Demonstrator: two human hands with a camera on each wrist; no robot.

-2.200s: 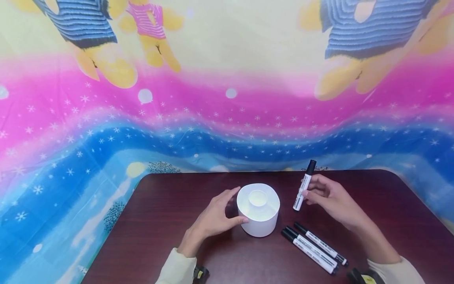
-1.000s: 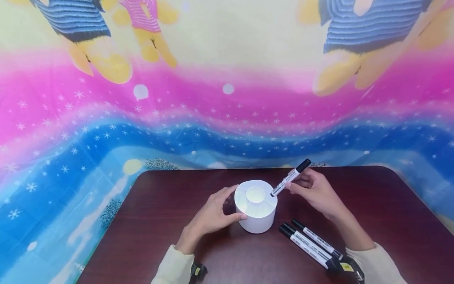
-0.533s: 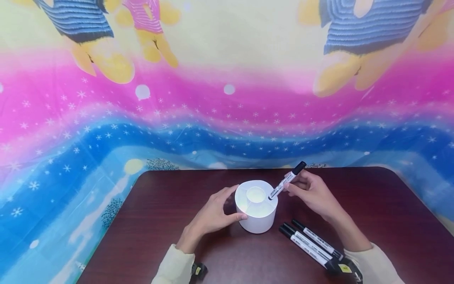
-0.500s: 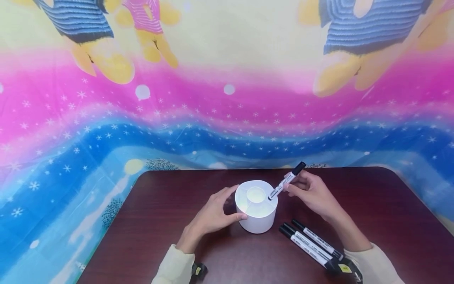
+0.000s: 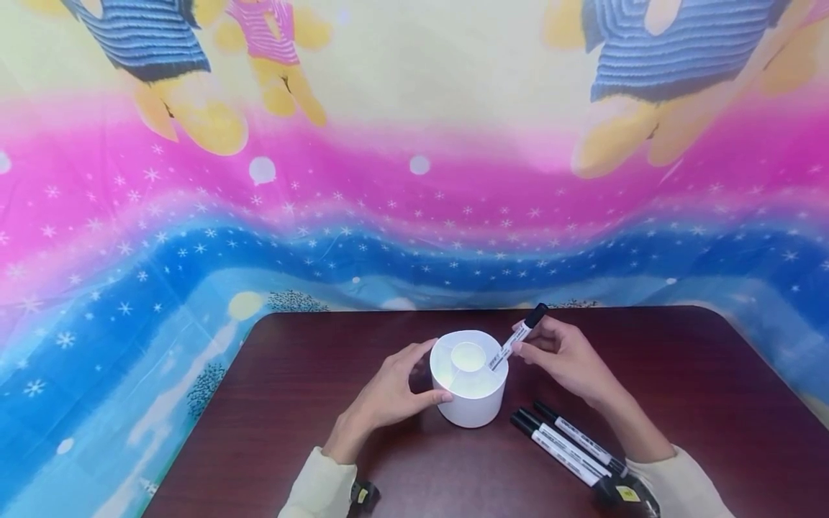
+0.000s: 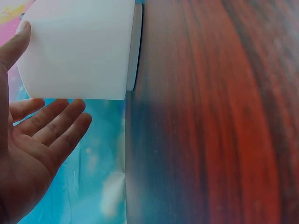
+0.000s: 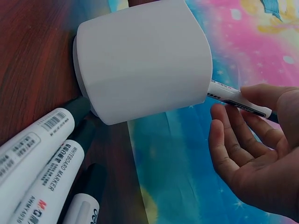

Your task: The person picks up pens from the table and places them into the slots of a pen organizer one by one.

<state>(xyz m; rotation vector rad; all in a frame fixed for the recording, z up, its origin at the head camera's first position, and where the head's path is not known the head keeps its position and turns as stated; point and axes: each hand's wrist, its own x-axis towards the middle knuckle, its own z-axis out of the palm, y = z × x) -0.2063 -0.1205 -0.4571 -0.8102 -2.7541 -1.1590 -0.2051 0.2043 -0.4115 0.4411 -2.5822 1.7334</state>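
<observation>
A white marker with a black cap (image 5: pixel 509 350) slants just right of centre in the lower half of the head view, capped end up to the right, lower end inside the right part of the outer ring of a white round holder (image 5: pixel 473 413). The right hand (image 5: pixel 570 361) pinches the marker between thumb and fingers, the other fingers loosely bent. From the left, the left hand (image 5: pixel 388 394) has its fingers spread about the holder, the thumb touching its front wall. Toward the lower right, three more markers (image 5: pixel 570 447) lie side by side on the dark red-brown worktop (image 5: pixel 304 367), partly covered by a black wrist device (image 5: pixel 612 491). A printed cloth (image 5: pixel 414 223) fills the upper frame.
</observation>
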